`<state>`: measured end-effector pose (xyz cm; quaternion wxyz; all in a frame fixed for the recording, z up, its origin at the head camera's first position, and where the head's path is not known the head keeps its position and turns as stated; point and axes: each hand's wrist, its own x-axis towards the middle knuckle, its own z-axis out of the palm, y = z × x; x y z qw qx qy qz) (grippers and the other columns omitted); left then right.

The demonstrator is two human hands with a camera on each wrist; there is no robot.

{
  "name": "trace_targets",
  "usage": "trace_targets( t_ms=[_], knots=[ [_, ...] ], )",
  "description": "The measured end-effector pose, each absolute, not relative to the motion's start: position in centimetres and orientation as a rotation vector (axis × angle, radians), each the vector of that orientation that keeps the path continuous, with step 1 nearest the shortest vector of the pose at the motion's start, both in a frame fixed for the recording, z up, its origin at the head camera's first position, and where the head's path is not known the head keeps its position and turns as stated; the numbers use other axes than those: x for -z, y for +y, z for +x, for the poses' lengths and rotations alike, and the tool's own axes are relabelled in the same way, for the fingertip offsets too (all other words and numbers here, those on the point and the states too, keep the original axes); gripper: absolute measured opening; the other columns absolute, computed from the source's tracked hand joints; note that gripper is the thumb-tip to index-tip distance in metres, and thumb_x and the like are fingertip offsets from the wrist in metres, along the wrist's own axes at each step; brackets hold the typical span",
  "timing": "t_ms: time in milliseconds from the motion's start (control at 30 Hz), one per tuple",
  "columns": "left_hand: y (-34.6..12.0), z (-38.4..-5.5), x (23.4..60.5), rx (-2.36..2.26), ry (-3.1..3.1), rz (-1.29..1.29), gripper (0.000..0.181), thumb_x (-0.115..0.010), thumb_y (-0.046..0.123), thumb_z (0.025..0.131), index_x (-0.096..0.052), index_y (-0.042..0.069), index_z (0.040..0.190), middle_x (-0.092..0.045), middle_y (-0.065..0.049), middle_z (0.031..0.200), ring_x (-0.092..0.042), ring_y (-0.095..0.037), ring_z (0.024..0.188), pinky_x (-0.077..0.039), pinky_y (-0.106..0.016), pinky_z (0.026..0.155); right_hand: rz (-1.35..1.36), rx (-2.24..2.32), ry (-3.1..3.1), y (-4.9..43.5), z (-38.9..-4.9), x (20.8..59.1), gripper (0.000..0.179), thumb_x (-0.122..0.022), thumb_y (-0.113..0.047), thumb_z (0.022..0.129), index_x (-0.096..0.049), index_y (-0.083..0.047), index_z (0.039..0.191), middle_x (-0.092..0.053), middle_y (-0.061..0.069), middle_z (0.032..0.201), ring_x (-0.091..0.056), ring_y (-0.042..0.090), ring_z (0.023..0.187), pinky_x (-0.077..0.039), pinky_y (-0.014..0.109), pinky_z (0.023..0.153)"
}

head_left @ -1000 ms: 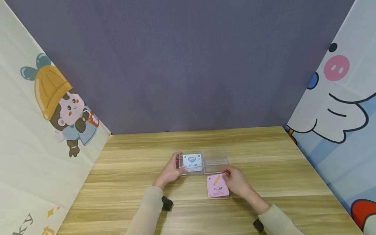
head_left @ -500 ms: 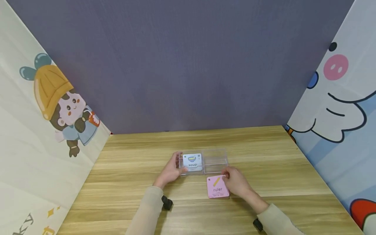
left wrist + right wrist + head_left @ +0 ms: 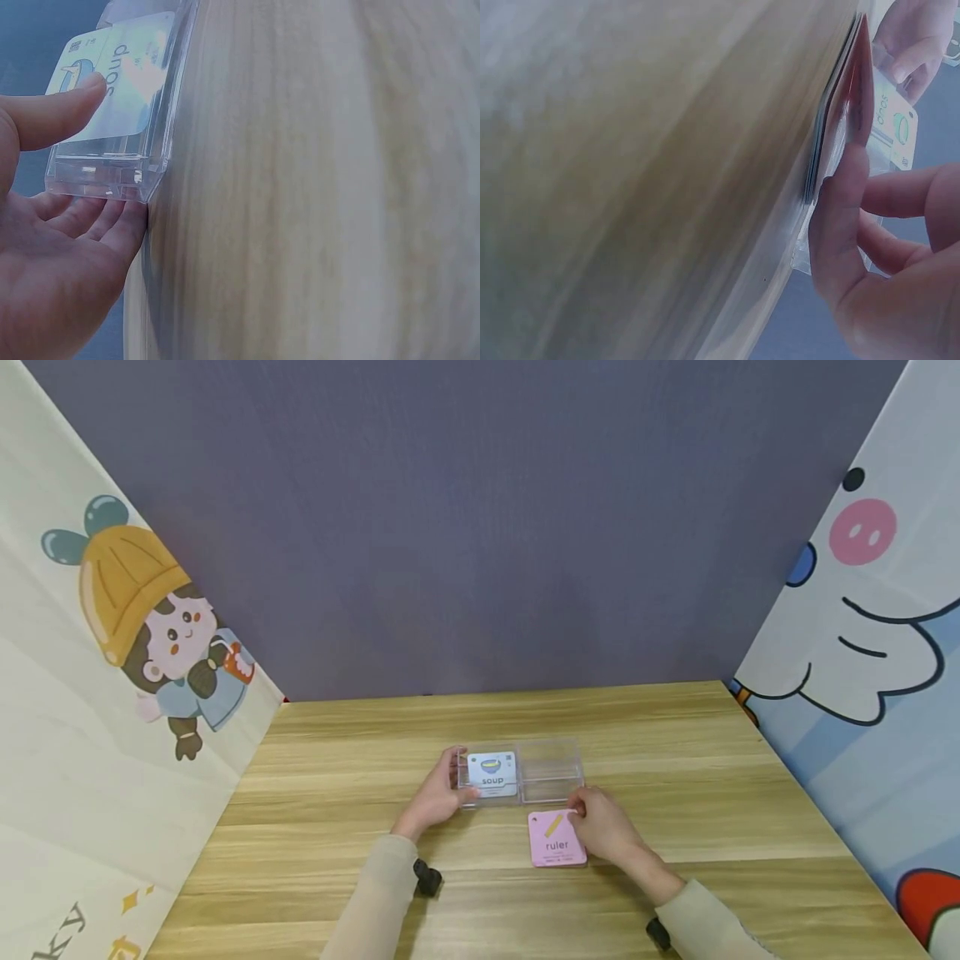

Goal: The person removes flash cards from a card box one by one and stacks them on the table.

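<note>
My left hand (image 3: 437, 793) grips the left end of a clear plastic box (image 3: 551, 768), thumb over its front and fingers behind. A white flash card (image 3: 492, 768) marked "soup" stands in the box's left compartment. The right compartment shows no card. In front of the box, my right hand (image 3: 606, 825) pinches the upper right corner of a pink flash card (image 3: 557, 845) marked "ruler". In the right wrist view, this pink card (image 3: 861, 94) tilts up from a thin stack of cards (image 3: 825, 127) on the table. My right fingertips partly hide its near edge.
The wood-grain table (image 3: 337, 760) meets a grey-blue panel (image 3: 480, 543) at the back. Printed cartoon sheets (image 3: 67, 693) flank it on both sides. A black wrist camera (image 3: 427, 878) sits by each sleeve.
My right hand and the pink card have shifted slightly towards me. The card edge that showed below the pink card is now covered. My left hand keeps its place on the box.
</note>
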<state>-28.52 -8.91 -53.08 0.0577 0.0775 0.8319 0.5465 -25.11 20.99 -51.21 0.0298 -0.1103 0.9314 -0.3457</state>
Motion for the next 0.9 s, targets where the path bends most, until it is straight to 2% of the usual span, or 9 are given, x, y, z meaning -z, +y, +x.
trace_targets(
  t_ms=[433, 900],
  knots=[
    [-9.0, -28.6, 53.1, -1.657, 2.533, 0.238, 0.079, -0.076, 0.005, 0.088, -0.032, 0.001, 0.152, -0.05, -0.022, 0.136, -0.05, -0.042, 0.13, -0.038, -0.054, 0.114, -0.324, 1.051, 2.839, 21.1, -25.5, 51.2, 0.011, -0.068, 0.002, 0.088, -0.068, 0.0, 0.098, -0.054, 0.002, 0.079, -0.051, 0.016, 0.072, -0.046, 0.031, 0.065],
    [-9.0, -28.4, 53.1, -1.66, 2.527, 0.24, 0.079, -0.076, 0.006, 0.088, -0.031, 0.001, 0.153, -0.049, -0.024, 0.139, -0.048, -0.045, 0.132, -0.036, -0.056, 0.115, -0.403, 1.094, 2.891, 20.8, -26.1, 49.6, 0.005, -0.066, -0.002, 0.092, -0.068, -0.001, 0.096, -0.054, 0.001, 0.075, -0.049, 0.014, 0.064, -0.044, 0.027, 0.055]
  ],
)
